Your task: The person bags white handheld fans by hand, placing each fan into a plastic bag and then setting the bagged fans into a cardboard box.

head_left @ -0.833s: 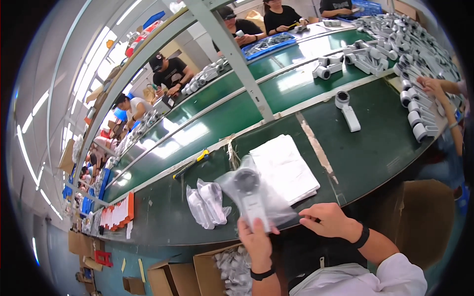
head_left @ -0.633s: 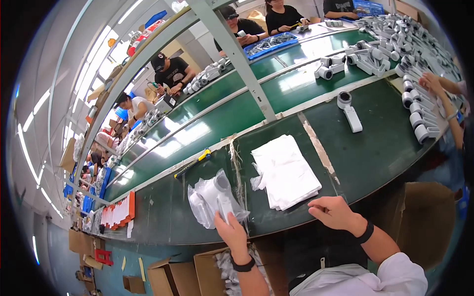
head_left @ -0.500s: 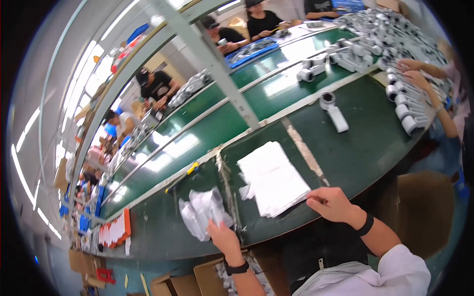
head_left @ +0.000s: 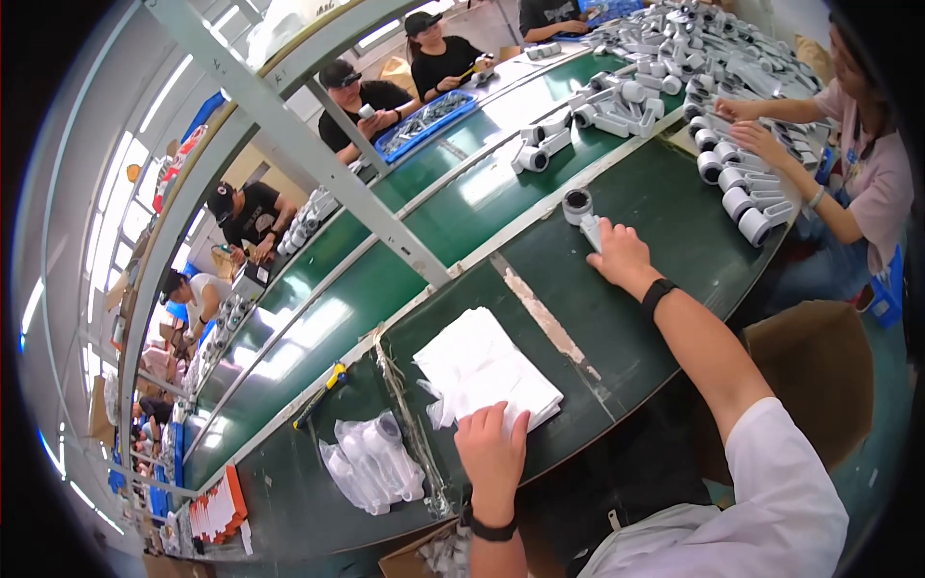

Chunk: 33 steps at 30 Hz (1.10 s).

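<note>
My right hand (head_left: pixel 621 255) is closed round the handle of a white handheld device with a round, dark-ringed head (head_left: pixel 578 204), which lies on the dark green bench. Its fingers cover most of the handle. My left hand (head_left: pixel 491 451) rests, fingers out, on the near edge of a stack of thin white bags (head_left: pixel 477 352). Left of that stack, white devices in clear plastic bags (head_left: pixel 371 464) lie side by side, touched by neither hand.
A yellow-and-black tool (head_left: pixel 323 393) and an orange-edged holder (head_left: pixel 220 506) sit to the left. A metal post (head_left: pixel 356 202) rises at the bench's far edge, before a green conveyor (head_left: pixel 366 265). Devices pile up (head_left: pixel 694 58) at far right beside a co-worker (head_left: pixel 858 144). A cardboard box (head_left: pixel 809 385) stands below right.
My right hand has moved from the bag stack up to the lone device and grasped it. My left hand has left the wrapped devices and come onto the stack. The view has shifted.
</note>
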{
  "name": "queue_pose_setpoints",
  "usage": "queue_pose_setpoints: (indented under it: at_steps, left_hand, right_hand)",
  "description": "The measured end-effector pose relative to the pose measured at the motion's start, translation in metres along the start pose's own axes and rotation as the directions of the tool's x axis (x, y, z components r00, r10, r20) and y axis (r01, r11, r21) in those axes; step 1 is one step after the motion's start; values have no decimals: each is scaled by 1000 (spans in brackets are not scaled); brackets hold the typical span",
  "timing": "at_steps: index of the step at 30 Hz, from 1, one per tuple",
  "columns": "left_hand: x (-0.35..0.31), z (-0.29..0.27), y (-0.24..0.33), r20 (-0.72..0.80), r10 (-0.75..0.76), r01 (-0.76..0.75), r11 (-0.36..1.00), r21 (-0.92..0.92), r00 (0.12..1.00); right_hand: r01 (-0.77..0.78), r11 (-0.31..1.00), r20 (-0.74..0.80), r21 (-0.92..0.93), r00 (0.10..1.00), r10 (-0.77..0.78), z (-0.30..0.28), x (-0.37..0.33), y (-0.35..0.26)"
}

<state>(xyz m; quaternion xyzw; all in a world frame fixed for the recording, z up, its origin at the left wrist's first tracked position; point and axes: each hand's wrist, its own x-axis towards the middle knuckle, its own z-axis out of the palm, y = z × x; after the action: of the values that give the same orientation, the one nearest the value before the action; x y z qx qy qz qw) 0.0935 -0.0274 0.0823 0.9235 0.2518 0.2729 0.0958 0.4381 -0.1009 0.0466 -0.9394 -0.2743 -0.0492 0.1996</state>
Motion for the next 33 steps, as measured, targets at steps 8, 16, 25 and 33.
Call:
queue_pose_setpoints:
  at_steps: [8,16,25,33]
  left_hand:
    - [8,5,-21,-31,-69,67,996,-53,997]
    - [6,3,-14,-122,-209,148,911,-385,970]
    - [-2,-2,16,64,-393,315,618,-720,917]
    - [-8,-6,14,185,-468,365,331,-870,864]
  right_hand:
    - [-392,-46,388,919,919,-71,-41,-31,1]
    - [-443,-233,286,866,820,-496,-54,-165,-35]
    - [-226,119,249,967,935,-253,-43,-215,-104]
    - [-211,141,228,967,967,-113,-40,-209,-108]
